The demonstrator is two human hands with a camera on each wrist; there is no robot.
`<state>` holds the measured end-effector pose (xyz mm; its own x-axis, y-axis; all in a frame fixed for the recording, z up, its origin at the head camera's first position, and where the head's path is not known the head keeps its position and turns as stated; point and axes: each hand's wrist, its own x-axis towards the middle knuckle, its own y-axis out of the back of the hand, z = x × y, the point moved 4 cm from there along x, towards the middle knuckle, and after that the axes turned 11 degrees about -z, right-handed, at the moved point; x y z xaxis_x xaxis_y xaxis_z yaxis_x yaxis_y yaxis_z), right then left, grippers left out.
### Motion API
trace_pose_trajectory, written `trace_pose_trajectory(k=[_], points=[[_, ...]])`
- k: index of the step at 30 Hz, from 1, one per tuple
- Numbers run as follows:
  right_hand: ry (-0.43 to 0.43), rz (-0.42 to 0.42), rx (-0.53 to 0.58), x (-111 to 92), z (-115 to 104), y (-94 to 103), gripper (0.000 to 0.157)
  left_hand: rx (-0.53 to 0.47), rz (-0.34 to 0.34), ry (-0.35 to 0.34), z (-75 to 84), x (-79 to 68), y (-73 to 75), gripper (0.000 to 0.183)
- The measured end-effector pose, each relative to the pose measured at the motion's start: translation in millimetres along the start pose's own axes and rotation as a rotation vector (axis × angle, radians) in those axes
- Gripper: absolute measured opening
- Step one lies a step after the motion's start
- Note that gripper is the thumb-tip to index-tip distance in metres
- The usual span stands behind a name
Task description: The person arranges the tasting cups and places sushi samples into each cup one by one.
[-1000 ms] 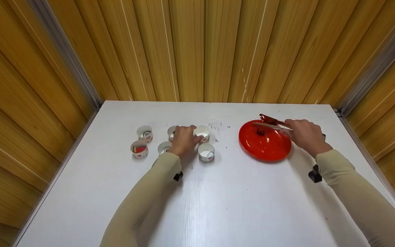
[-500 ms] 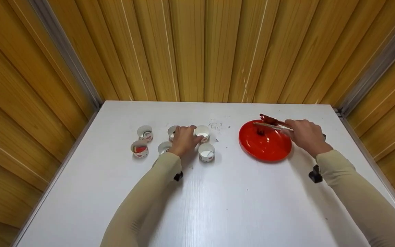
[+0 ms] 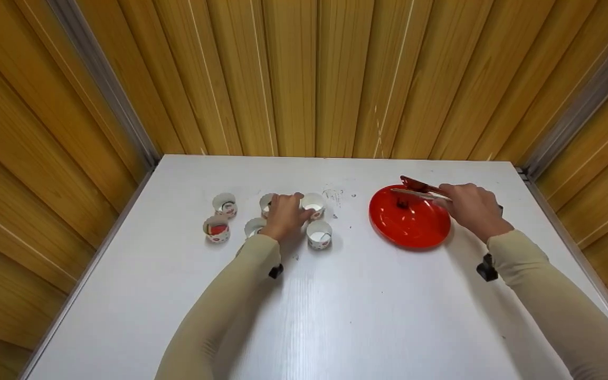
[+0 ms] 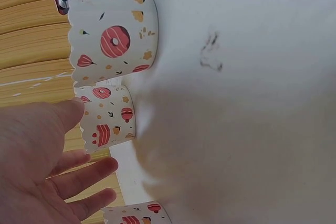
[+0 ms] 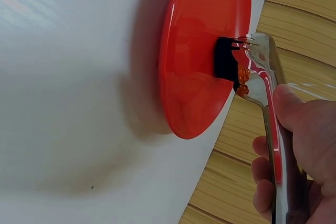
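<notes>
My left hand point(image 3: 285, 214) is at the back right paper baking cup point(image 3: 314, 203), holding its side between thumb and index finger. In the left wrist view the thumb lies at the scalloped rim of this cup point(image 4: 107, 116), and the other fingers extend loosely beside it. My right hand point(image 3: 470, 206) grips metal tongs point(image 5: 281, 145) over a red plate point(image 3: 409, 227). The tongs' ends, one with tines, stand apart by a small black object point(image 5: 226, 60). Orange bits point(image 5: 243, 80) show between the ends; I cannot tell whether the tongs hold the black object.
Several more printed cups stand in two rows: the front right cup point(image 3: 319, 236), the front middle cup point(image 3: 254, 227), partly behind the left wrist, and the front left cup point(image 3: 216, 232) with something red inside. Dark smudges point(image 3: 332, 196) mark the white tabletop point(image 3: 325, 316). Wood-look panels point(image 3: 335, 79) enclose it.
The view has shifted very slightly. Both hands, the tongs, the cups and the plate keep their places.
</notes>
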<state>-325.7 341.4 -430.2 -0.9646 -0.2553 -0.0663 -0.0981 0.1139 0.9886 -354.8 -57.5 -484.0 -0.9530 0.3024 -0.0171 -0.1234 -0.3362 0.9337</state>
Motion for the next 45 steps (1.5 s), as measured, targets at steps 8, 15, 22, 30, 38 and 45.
trace_pose_trajectory(k=[8, 15, 22, 30, 38, 45], points=[[-0.019, -0.048, 0.021, -0.7, -0.9, 7.3, 0.035, -0.010, -0.017, 0.017, 0.1, 2.2, -2.2, 0.050], [-0.002, -0.029, -0.013, -1.3, -9.8, 19.6, 0.034, -0.017, -0.019, 0.025, -0.2, 3.4, -1.2, 0.050], [0.010, -0.002, -0.037, 1.8, -23.5, 30.3, 0.034, -0.015, -0.011, 0.018, -1.9, 3.3, -0.2, 0.050], [0.021, -0.018, -0.014, 6.1, -43.6, 38.8, 0.039, -0.058, -0.037, 0.061, -3.8, 2.2, -0.2, 0.051], [0.057, -0.011, -0.002, 13.9, -64.4, 40.7, 0.040, -0.066, -0.044, 0.069, -2.8, 2.0, -1.3, 0.051], [0.095, 0.004, 0.007, 21.5, -83.5, 39.3, 0.035, -0.060, -0.037, 0.075, -3.0, 1.9, -0.9, 0.050]])
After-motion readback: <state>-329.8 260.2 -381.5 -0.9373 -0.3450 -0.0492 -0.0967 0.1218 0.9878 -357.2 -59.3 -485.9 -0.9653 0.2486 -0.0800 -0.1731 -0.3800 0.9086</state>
